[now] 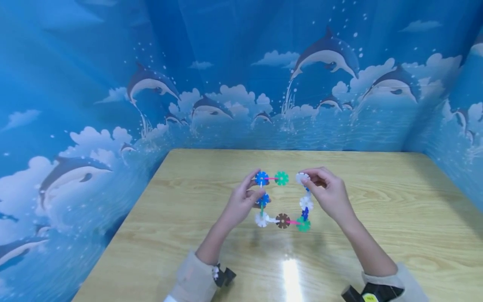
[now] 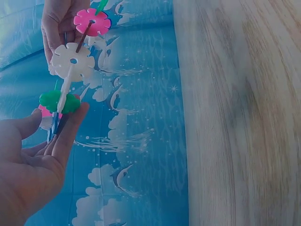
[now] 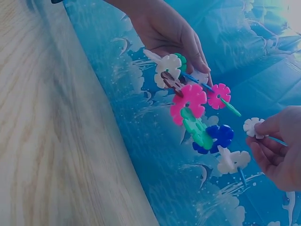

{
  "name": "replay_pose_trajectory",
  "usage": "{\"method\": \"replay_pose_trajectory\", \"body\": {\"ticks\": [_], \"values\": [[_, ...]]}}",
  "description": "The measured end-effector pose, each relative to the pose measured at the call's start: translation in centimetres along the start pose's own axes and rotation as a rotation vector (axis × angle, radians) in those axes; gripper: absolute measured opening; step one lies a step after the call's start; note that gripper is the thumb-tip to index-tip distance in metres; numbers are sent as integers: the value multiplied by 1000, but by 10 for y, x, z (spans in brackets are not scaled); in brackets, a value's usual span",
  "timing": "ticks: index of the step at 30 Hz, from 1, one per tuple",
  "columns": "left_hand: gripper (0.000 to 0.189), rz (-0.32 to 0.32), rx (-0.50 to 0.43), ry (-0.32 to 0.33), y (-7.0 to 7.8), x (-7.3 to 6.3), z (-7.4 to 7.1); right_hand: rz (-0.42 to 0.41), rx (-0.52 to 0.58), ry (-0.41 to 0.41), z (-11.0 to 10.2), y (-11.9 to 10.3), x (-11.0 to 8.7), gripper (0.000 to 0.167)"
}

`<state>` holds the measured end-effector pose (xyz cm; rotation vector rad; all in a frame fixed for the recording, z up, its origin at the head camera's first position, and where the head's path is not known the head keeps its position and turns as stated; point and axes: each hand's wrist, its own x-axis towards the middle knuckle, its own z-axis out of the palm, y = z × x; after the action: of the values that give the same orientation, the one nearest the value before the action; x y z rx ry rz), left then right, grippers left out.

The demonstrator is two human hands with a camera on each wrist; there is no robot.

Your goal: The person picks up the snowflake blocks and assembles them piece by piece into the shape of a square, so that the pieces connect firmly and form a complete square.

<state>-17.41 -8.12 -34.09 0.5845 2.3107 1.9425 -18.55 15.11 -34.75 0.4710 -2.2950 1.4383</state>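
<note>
An open square chain of notched, flower-shaped interlocking discs hangs between both hands above the table. My left hand [image 1: 241, 199] grips its left side, thumb by a blue disc [image 1: 263, 199], fingers behind. My right hand [image 1: 330, 193] pinches a white disc [image 1: 302, 178] at the upper right end. Beyond a gap to its left, a green disc [image 1: 281, 178] forms the chain's other end. A brown disc [image 1: 283, 221] and a second green disc [image 1: 303, 224] lie along the lower side. In the right wrist view, the pinched white disc [image 3: 254, 127] shows between thumb and fingers.
A light wood-grain table [image 1: 396, 201] stretches below the hands, with a bright reflection near its front. Blue curtains [image 1: 234, 121] printed with dolphins and clouds stand behind it and at both sides. Each forearm wears a black wrist camera [image 1: 225, 277].
</note>
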Motion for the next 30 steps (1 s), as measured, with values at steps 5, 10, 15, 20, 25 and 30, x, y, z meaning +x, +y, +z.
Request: {"method": "replay_pose_trajectory", "body": {"ticks": [5, 10, 15, 20, 25, 30], "values": [[57, 1, 0, -9, -1, 0, 1, -55, -64, 7, 5, 1, -2, 16], [58, -4, -23, -19, 1, 0, 2, -97, -86, 18, 8, 1, -1, 13], [58, -13, -6, -24, 3, -1, 3, -153, -124, 26, 10, 3, -1, 12], [58, -15, 22, -35, -4, 1, 4, -241, -157, 32, 11, 7, -2, 14], [59, 1, -8, -42, -20, 5, 4, -345, -149, 62, 12, 10, -2, 17], [58, 43, 1, -58, -28, 6, 5, -417, -106, 125, 14, 13, -3, 22]]}}
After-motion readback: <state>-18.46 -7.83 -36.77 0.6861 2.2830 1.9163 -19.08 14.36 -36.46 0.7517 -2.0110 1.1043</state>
